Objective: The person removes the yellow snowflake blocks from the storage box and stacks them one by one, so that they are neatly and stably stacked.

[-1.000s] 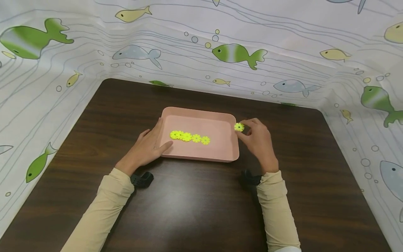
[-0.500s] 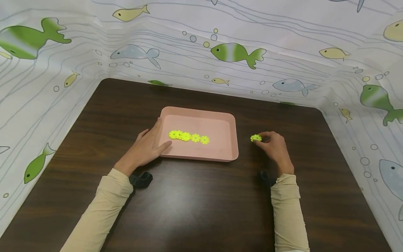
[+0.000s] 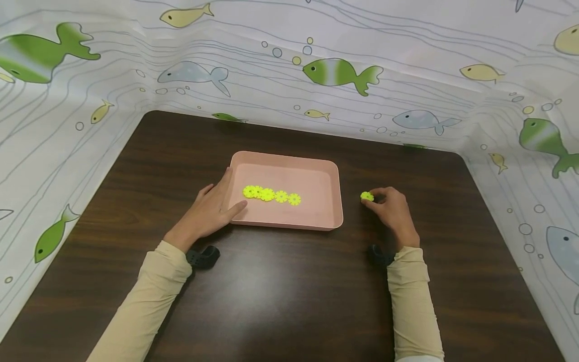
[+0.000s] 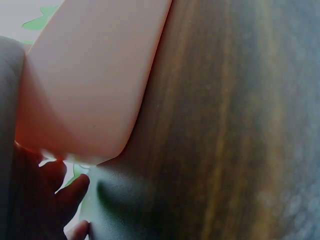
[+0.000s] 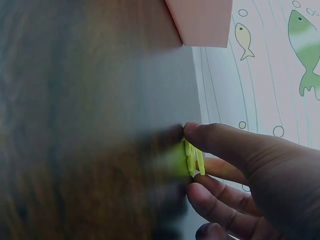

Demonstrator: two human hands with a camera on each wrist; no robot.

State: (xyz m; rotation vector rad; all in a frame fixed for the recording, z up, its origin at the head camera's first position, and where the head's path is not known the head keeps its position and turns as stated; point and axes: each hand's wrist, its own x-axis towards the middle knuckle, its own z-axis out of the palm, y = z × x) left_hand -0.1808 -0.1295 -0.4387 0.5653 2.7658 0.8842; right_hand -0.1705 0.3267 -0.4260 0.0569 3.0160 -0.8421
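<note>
A shallow pink tray (image 3: 316, 213) sits mid-table with several bright yellow flower-shaped discs (image 3: 281, 196) lying in a row inside, some overlapping. At its left end my left hand (image 3: 209, 213) holds the tray's side, thumb over the rim and fingers along the outside wall. Right of the tray, low at the tabletop, my right hand (image 3: 392, 208) pinches yellow flower-shaped discs (image 3: 367, 196) between thumb and fingers. From the right wrist, these discs (image 5: 194, 159) look like a small stack standing on edge, touching or just above the table; I cannot tell which.
Dark wood table (image 3: 280, 296) extends around the tray on every side. A white sheet (image 3: 267, 25) printed with fish rises behind the table and along both sides. Black wrist straps (image 3: 203, 257) show below both hands.
My right hand has moved right and down from the tray's right rim to the table, carrying the yellow discs. In the last half second it barely shifts. My left hand stays on the tray.
</note>
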